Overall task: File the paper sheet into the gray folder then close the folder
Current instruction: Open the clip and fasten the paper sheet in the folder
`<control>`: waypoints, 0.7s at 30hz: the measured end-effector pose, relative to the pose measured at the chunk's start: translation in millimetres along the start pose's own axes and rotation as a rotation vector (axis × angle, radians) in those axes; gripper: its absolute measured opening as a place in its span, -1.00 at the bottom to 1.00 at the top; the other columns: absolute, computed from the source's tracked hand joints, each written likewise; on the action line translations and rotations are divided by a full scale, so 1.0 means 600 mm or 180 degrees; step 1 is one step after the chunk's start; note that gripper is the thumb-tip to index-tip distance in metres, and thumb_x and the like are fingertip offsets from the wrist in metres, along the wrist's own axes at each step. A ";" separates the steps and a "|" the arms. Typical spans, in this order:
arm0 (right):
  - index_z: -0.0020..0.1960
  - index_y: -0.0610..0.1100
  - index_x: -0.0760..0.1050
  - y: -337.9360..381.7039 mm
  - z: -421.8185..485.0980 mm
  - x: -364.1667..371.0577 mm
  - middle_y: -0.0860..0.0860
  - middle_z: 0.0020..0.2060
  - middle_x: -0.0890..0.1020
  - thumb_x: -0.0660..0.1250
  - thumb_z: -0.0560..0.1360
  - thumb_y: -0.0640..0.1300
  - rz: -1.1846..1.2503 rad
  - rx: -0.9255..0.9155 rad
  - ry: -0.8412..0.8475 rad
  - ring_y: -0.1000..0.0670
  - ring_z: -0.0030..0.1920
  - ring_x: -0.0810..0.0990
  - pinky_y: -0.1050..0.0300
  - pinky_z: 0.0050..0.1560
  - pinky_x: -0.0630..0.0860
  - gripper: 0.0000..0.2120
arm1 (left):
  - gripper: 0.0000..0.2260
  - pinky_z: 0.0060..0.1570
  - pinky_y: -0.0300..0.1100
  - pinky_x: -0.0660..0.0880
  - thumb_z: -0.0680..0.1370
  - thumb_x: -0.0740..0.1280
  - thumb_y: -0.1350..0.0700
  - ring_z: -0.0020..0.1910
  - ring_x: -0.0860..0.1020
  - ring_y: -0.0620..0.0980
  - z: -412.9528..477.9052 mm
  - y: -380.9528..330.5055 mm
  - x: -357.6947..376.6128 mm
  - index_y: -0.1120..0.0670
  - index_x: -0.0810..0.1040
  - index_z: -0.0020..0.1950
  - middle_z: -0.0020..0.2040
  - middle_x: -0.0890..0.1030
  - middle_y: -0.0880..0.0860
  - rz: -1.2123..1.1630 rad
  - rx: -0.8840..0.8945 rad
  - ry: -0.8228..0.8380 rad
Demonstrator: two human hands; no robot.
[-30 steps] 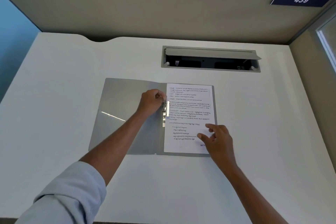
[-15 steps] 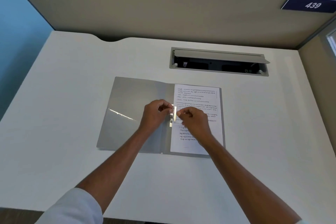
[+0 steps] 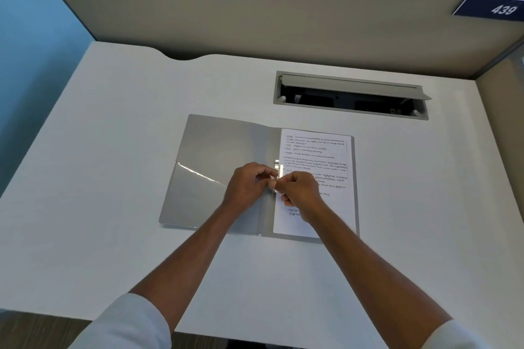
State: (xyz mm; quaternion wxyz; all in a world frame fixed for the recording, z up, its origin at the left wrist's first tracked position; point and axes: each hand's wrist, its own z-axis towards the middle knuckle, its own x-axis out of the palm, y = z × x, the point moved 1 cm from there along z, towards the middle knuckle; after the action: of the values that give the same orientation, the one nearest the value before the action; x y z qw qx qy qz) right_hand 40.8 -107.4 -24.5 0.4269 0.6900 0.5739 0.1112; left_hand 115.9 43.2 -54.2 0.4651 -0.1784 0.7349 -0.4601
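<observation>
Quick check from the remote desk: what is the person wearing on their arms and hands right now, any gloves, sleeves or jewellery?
Both hands are bare: the left hand and right hand show no gloves, and no rings or watch are visible. The forearms are uncovered. A light bluish-white sleeve sits pushed up near the left elbow, and a matching sleeve edge shows on the right arm at the frame's bottom.

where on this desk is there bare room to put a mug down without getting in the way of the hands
Free: the desk left of the gray folder, and the strip right of the paper sheet below the cable hatch. Crowded: the folder's spine, where left hand and right hand meet at the metal clip.
</observation>
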 end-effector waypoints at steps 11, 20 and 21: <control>-0.20 -0.20 0.63 0.001 0.019 0.015 -0.15 -0.18 0.76 0.69 0.24 -0.24 -0.0846 0.0028 -0.0150 -0.11 -0.23 0.64 -0.02 -0.16 0.61 -0.74 | -0.71 0.13 0.11 0.65 0.61 0.49 0.23 0.06 0.65 0.13 -0.001 0.008 0.002 0.07 0.74 0.33 0.08 0.74 0.14 0.0800 0.0172 0.0180; -0.19 -0.19 0.58 -0.009 0.026 0.022 -0.18 -0.14 0.77 0.73 0.26 -0.12 -0.1138 -0.0081 -0.0197 -0.09 -0.21 0.63 0.03 -0.15 0.53 -0.64 | -0.70 0.09 0.08 0.66 0.64 0.45 0.24 0.10 0.63 0.12 -0.002 0.001 0.002 0.03 0.73 0.35 0.11 0.73 0.13 0.1143 0.0264 0.0241; -0.18 -0.17 0.57 -0.010 0.026 0.023 -0.18 -0.14 0.76 0.74 0.26 -0.11 -0.1145 -0.0091 -0.0218 -0.10 -0.20 0.63 0.03 -0.14 0.53 -0.64 | -0.70 0.09 0.08 0.65 0.64 0.44 0.24 0.11 0.63 0.12 -0.002 0.001 0.002 0.03 0.73 0.35 0.11 0.73 0.13 0.1162 0.0252 0.0248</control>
State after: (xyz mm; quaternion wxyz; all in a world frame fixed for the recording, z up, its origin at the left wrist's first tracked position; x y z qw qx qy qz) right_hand 50.8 -102.7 -43.2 0.4690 0.5735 0.6714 0.0177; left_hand 114.3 43.4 -54.8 0.5187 -0.0056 0.7539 -0.4031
